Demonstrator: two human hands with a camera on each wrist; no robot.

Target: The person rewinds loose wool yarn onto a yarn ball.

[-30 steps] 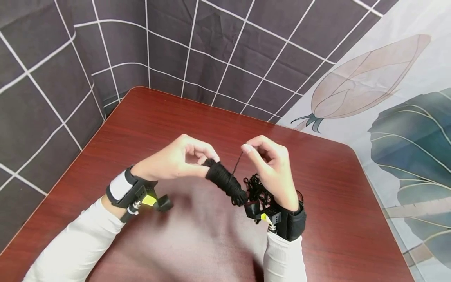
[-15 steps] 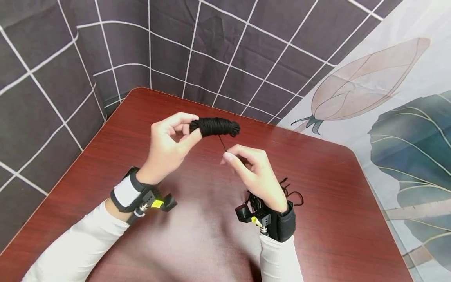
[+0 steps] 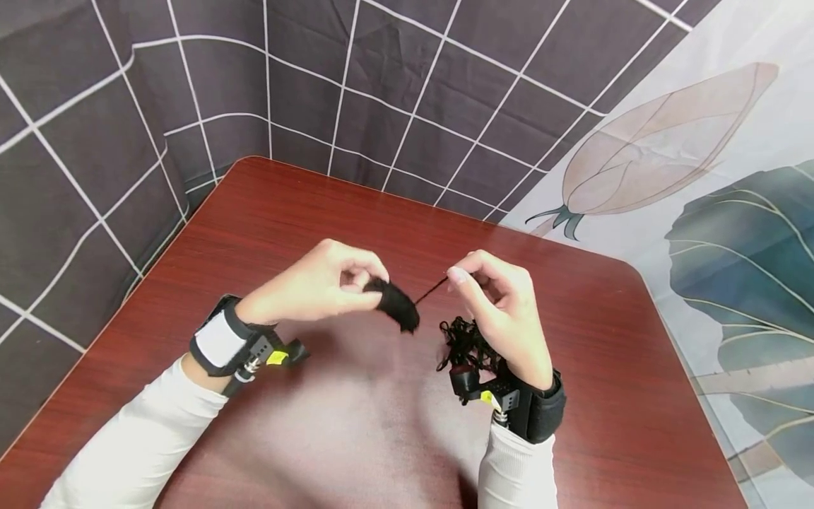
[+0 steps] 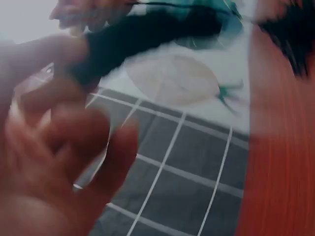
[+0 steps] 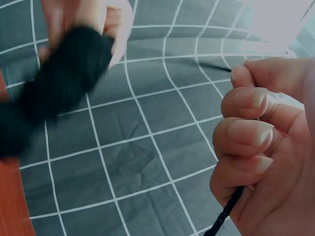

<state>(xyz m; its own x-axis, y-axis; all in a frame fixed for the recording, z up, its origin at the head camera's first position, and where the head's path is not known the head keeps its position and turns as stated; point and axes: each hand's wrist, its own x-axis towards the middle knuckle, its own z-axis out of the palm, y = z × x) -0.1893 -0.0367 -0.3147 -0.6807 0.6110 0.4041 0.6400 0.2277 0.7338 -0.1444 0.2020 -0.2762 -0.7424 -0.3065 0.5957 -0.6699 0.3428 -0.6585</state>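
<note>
My left hand (image 3: 318, 283) pinches one end of a wound bundle of black cord (image 3: 397, 305) between thumb and fingers, above the table. The bundle is blurred and tilts down to the right. A taut strand (image 3: 432, 289) runs from it to my right hand (image 3: 499, 311), which pinches it between thumb and forefinger. In the right wrist view the other fingers curl round the cord, and its tail (image 5: 226, 211) leaves below them. A loose tangle of the same cord (image 3: 467, 341) shows beside and behind the right wrist, partly hidden by the hand and wrist camera.
Beneath both hands is a reddish-brown wooden table (image 3: 305, 205) with rounded far corners. A dark cloth with a white grid (image 3: 381, 92) hangs behind it, and a pale leaf-printed cloth (image 3: 642, 233) along the right. Each wrist carries a strapped-on camera (image 3: 467, 382).
The bundle swung up and away, then back down toward me, turning from level to tilted. My right hand moved down-left below it, then back up-right, keeping the strand pinched.
</note>
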